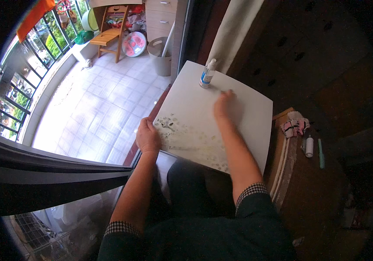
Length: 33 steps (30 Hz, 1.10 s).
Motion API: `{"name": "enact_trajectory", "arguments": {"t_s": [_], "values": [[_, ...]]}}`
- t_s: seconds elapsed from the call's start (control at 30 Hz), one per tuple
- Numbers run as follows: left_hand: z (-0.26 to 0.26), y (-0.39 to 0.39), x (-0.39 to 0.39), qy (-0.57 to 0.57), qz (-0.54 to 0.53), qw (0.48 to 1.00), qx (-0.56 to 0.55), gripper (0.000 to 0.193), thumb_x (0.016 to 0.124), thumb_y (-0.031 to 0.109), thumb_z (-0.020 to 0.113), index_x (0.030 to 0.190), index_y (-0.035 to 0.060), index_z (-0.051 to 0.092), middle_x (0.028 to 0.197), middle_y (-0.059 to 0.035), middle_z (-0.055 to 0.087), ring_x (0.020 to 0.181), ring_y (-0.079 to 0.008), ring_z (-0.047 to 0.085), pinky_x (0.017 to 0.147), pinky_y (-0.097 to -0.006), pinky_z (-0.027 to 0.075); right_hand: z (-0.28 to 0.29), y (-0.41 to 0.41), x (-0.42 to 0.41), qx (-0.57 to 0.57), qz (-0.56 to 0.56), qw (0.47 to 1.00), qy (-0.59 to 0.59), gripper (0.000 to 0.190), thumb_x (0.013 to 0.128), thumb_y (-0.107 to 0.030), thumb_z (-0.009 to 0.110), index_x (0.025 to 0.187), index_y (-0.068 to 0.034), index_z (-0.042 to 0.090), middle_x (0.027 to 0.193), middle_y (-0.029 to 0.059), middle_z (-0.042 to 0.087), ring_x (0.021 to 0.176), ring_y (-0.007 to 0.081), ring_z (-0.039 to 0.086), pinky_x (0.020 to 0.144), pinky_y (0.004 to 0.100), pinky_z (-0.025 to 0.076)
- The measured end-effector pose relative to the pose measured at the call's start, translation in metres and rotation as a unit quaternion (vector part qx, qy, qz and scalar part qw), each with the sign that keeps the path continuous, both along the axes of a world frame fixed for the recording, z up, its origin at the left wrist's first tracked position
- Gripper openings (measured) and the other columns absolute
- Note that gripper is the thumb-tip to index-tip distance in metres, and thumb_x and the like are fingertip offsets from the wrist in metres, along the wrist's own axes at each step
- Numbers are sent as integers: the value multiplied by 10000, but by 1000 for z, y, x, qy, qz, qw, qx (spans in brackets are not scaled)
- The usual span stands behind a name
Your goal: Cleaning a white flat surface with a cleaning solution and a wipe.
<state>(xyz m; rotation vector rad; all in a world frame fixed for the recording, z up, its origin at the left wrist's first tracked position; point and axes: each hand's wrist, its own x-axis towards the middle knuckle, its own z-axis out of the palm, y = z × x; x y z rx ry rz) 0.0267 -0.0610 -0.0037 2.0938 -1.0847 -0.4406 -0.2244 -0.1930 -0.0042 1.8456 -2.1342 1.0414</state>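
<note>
A white board lies in front of me, with dark green and grey spots and smears over its near left part and fainter marks along the near edge. My left hand grips the board's left edge near the corner. Over the far part of the board is my right hand, blurred by motion. Its fingers look bent, and I cannot tell whether they hold anything. Beyond that hand, a clear bottle with a white pump top and a blue and white label stands upright on the board.
Right of the board, a dark brown surface holds a pink and black cloth, a white bottle and a slim green object. Leftward lie a sliding door frame and a tiled balcony with a wooden chair and grey bin.
</note>
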Motion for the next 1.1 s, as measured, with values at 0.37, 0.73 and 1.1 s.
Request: {"name": "enact_trajectory", "arguments": {"t_s": [0.37, 0.73, 1.1], "values": [[7, -3, -15, 1, -1, 1000, 23, 326, 978, 296, 408, 1112, 123, 650, 996, -156, 710, 933, -352, 671, 811, -459, 503, 1, 6, 147, 36, 186, 975, 112, 161, 868, -115, 524, 930, -53, 659, 1021, 133, 566, 980, 304, 553, 841, 411, 494], [-11, 3, 13, -5, 14, 1000, -12, 316, 985, 307, 426, 1100, 116, 651, 978, -152, 713, 903, -352, 677, 799, -456, 508, 35, 38, -61, 93, 45, 991, 87, 244, 962, -129, 463, 1067, 21, 625, 1083, 215, 575, 1028, 377, 541, 912, 488, 439], [1, -3, -8, 5, -14, 1000, -24, 320, 991, 313, 421, 1098, 119, 652, 995, -152, 710, 928, -359, 672, 806, -455, 509, -6, 31, 87, 43, 153, 987, -24, 177, 925, -78, 435, 930, 13, 588, 1013, 213, 570, 961, 374, 551, 834, 480, 453]]}}
